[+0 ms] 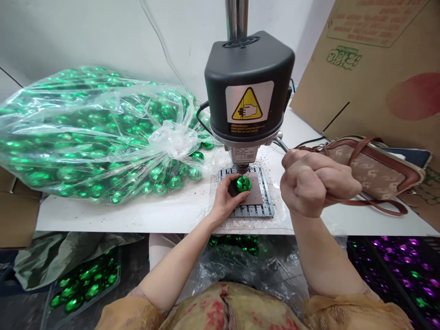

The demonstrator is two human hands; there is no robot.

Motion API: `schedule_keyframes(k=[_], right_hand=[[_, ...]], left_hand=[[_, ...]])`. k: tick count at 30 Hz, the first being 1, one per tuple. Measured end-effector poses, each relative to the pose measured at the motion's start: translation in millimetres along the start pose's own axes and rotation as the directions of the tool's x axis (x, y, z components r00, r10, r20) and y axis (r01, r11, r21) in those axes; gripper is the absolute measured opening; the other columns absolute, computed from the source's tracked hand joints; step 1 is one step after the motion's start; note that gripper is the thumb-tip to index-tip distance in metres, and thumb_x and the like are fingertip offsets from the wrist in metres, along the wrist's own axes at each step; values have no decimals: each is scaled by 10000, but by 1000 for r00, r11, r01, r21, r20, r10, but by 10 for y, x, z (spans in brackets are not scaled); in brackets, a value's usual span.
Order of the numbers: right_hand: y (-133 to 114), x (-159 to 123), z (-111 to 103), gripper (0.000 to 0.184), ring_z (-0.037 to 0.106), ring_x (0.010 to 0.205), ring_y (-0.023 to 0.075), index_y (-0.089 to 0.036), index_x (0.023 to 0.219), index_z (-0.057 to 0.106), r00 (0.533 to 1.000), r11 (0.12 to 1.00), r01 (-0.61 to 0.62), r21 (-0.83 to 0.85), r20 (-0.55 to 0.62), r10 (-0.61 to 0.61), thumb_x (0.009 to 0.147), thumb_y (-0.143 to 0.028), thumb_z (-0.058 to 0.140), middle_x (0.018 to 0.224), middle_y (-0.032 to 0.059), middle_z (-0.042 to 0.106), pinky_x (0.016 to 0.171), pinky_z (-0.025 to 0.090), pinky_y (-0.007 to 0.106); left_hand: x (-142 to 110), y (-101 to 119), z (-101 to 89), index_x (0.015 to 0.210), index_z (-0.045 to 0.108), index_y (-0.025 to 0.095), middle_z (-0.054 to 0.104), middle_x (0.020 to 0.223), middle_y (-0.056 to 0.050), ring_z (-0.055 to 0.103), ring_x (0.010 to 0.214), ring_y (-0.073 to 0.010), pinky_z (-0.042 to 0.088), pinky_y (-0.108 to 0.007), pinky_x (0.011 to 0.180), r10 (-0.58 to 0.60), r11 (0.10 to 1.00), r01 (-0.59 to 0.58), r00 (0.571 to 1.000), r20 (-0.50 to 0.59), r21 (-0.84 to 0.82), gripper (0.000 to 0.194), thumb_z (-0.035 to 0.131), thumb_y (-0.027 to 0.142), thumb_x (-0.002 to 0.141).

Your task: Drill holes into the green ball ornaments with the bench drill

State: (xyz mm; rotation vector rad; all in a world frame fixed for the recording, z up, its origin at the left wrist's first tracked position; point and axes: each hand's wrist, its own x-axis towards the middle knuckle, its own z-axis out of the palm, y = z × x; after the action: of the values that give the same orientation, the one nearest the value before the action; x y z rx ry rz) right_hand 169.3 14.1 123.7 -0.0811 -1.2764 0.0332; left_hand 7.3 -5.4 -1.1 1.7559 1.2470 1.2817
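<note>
A shiny green faceted ball sits under the bit of a black bench drill press. My left hand closes round the ball from the left, thumb in front and forefinger behind. Beneath it lies a brown board on the slotted metal base plate. My right hand is wrapped in a fist round the end of the drill press's feed lever, to the right of the machine. The drill tip meets or nearly meets the ball's top; I cannot tell which.
A big clear plastic bag of green balls fills the table's left. At right stand a brown handbag and a tall cardboard box. Below the table edge are a tub of green balls and a crate with purple balls.
</note>
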Motion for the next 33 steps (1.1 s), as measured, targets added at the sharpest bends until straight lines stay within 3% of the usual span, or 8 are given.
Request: schedule_keyframes(k=[6, 13, 17, 20, 25, 27, 31, 33], right_hand=[[-53, -54, -10, 488, 279, 402, 34, -179, 558, 139, 998, 998, -64, -15, -23, 64, 763, -40, 559, 504, -61, 280, 446, 229, 289], [-118, 602, 254, 445, 293, 403, 60, -197, 503, 338, 899, 899, -426, -100, -157, 409, 866, -189, 596, 439, -51, 316, 429, 194, 308], [-82, 735, 297, 430, 274, 408, 49, -204, 518, 358, 864, 868, -493, -58, -146, 481, 879, -212, 592, 444, -51, 356, 426, 217, 295], [-51, 709, 295, 433, 282, 390, 63, -213, 518, 344, 870, 880, -474, -13, -158, 466, 867, -199, 601, 433, -50, 350, 414, 193, 303], [-37, 693, 306, 442, 258, 360, 81, -223, 494, 356, 869, 887, -461, 9, -196, 454, 848, -209, 620, 407, -48, 341, 394, 147, 330], [-46, 699, 306, 440, 262, 366, 83, -226, 490, 362, 862, 879, -477, 2, -196, 468, 846, -209, 620, 409, -47, 347, 399, 157, 333], [-53, 700, 300, 431, 275, 370, 85, -230, 486, 380, 860, 878, -479, -4, -200, 469, 840, -214, 627, 411, -46, 358, 412, 175, 331], [-48, 694, 297, 435, 274, 365, 82, -226, 487, 377, 862, 880, -474, 2, -205, 464, 839, -221, 632, 408, -50, 358, 408, 176, 322]], left_hand=[[-9, -6, 4, 1181, 613, 219, 690, 1180, -74, 670, 1109, -241, 550, -394, 967, -5, 1000, 5, 1000, -8, 2, 460, 830, 291, 782], [-43, 115, 8, 1144, 617, 206, 695, 1108, -73, 682, 1041, -230, 560, -378, 908, 4, 996, 5, 994, -106, 85, 430, 822, 289, 775], [-415, 277, 10, 1098, 592, 205, 680, 1009, -69, 677, 946, -222, 559, -351, 802, 241, 942, -210, 966, -90, 263, 401, 788, 401, 807], [-880, 295, 80, 1123, 606, 208, 697, 1035, -104, 669, 873, -212, 545, -331, 736, 532, 745, -589, 807, 254, 313, 390, 724, 471, 861], [-1258, 138, 153, 1177, 646, 229, 714, 1101, -123, 656, 841, -207, 530, -327, 700, 542, 507, -788, 606, 582, 349, 403, 651, 535, 915], [-1039, 93, 38, 1162, 659, 238, 713, 1108, -117, 666, 911, -219, 551, -345, 769, 586, 557, -760, 645, 490, 335, 365, 594, 531, 954], [6, -10, -440, 1058, 679, 228, 695, 1033, -95, 626, 1010, -250, 516, -420, 930, 273, 815, -266, 960, 64, 515, 171, 546, 167, 971], [592, -127, -696, 1048, 669, 175, 658, 1031, -127, 577, 1065, -284, 460, -492, 1008, 182, 828, -124, 982, -52, 547, 190, 555, 78, 932]])
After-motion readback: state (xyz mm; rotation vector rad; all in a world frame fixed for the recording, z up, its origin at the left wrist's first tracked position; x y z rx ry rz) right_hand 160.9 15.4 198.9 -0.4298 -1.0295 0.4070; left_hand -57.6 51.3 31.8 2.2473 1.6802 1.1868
